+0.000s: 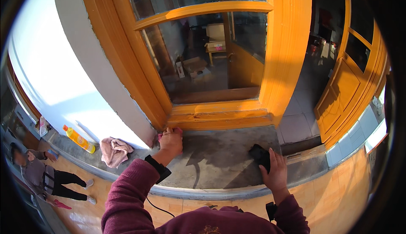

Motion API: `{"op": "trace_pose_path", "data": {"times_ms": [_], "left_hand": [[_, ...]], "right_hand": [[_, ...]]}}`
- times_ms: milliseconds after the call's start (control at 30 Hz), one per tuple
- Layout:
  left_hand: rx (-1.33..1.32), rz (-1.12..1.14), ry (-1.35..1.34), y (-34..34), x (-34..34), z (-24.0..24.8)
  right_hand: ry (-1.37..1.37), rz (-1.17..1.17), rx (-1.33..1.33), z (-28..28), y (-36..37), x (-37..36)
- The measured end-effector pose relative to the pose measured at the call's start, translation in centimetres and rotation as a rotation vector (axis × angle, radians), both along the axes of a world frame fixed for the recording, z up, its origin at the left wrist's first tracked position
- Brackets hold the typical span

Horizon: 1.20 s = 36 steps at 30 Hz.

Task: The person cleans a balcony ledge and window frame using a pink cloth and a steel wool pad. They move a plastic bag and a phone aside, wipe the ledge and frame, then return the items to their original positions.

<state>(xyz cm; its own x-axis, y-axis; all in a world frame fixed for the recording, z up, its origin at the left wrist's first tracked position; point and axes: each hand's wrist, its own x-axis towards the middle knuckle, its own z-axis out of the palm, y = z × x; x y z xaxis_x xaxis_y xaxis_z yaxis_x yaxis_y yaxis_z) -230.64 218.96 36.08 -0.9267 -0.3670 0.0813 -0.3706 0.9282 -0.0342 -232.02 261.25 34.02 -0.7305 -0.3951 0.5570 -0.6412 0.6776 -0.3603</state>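
pink cloth [179,131] touches the sunlit grey ledge [177,175] below an orange-framed window [203,12].

Window frame [287,52] & door [339,101] orange-yel.; wall [46,52] wht w/ gry edge strip [91,52]; ledge [177,179] gry w/ dk blotches. Rag [179,133] pink; crumpled towel [115,151] dusty pink; bottle [79,139] yel. w/ orange cap [65,127]. Item on ledge [260,156] blk. Sleeves [129,196] maroon, wrist straps [159,168] blk. Floor tiles [317,187] tan, wall tiles [359,129] pale blue.

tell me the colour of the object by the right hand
The object is black, seen best in the head view.
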Motion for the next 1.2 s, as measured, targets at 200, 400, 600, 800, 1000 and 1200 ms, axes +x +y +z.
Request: {"op": "trace_pose_path", "data": {"times_ms": [200, 400, 600, 800, 1000, 1200], "left_hand": [[-0.032, -0.181, 0.015, 8.3, -4.2, -0.9], [0.066, -0.482, 0.150, 16.4, -7.4, -1.3], [0.053, -0.558, 0.147, 12.1, -3.9, -0.7], [0.029, -0.085, 0.168, -1.0, 3.7, 1.2], [0.042, -0.054, 0.198, -2.1, 12.1, 0.9], [0.059, -0.070, 0.397, -1.1, 16.3, 0.5]], "right_hand": [[-0.013, -0.005, -0.013, -0.2, 0.2, -0.1], [-0.050, -0.016, -0.052, -0.7, 0.4, -0.2], [-0.104, -0.031, -0.036, -1.1, 0.7, -0.2], [-0.101, -0.027, -0.025, -1.1, 0.6, -0.3], [-0.105, -0.001, 0.038, -1.4, 0.9, -0.7], [-0.208, 0.130, -0.060, -0.1, -0.7, -1.5]]}}
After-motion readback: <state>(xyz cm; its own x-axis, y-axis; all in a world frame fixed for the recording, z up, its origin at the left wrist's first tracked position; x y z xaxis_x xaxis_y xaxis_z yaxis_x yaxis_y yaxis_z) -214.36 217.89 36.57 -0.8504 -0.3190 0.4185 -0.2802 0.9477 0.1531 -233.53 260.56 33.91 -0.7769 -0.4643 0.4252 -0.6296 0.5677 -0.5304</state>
